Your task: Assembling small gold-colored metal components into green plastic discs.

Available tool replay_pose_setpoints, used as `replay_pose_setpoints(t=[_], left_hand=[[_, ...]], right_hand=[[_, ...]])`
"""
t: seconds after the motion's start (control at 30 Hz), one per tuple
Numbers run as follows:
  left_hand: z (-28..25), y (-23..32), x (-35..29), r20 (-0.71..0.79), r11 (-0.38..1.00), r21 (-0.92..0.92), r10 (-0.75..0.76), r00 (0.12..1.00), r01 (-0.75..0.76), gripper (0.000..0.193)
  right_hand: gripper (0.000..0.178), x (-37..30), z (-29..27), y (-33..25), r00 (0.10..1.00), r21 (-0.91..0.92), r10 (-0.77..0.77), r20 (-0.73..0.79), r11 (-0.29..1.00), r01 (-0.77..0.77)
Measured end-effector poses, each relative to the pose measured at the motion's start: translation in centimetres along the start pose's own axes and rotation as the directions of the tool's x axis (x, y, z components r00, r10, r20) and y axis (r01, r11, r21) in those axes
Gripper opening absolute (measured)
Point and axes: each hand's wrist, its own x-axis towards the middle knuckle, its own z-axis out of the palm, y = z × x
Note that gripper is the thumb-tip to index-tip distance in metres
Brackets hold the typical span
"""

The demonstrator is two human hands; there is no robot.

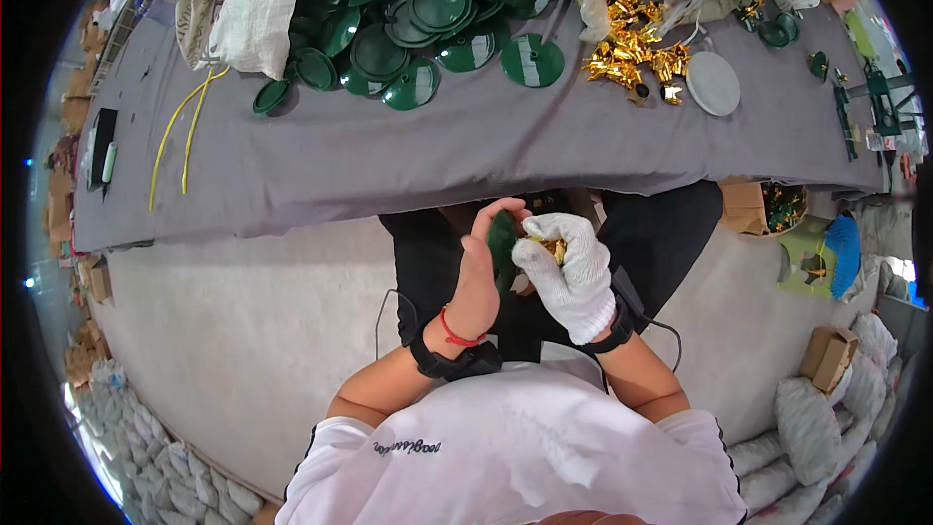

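Note:
In front of my lap, just off the table's near edge, my left hand (474,284) is bare and supports a dark green round disc (501,251) tilted on edge, its palm and fingers along the disc's left side. My right hand (575,277) wears a white knitted glove. Its fingers are closed around a small shiny gold piece (557,249), held close to the disc's right face. Gloved fingers cover most of the gold piece, so its shape and whether it touches the disc cannot be made out.
A grey cloth covers the table (369,160). On it lie a heap of green discs (442,5), loose gold pieces (622,39), a pale round disc (712,84) and yellow cords (194,126). Cardboard boxes (829,358) and stuffed sacks (809,423) stand on the floor to the right.

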Motion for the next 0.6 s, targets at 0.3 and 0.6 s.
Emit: replay_pose_setpoints(t=[0.3, 0.6], left_hand=[[0.2, 1.8, -0.5, 0.144, 0.977, 0.056, -0.214, 0.966, 0.208, 0.079], [-0.6, 1.7, 0.6, 0.213, 0.938, 0.068, -0.346, 0.914, 0.34, 0.075]], right_hand=[[0.034, -3.1, -0.3, 0.3, 0.991, 0.202, 0.131, 0.024, 0.97, -0.133], [0.03, 0.1, -2.6, -0.2, 0.952, -0.215, -0.175, 0.249, 0.949, 0.231]])
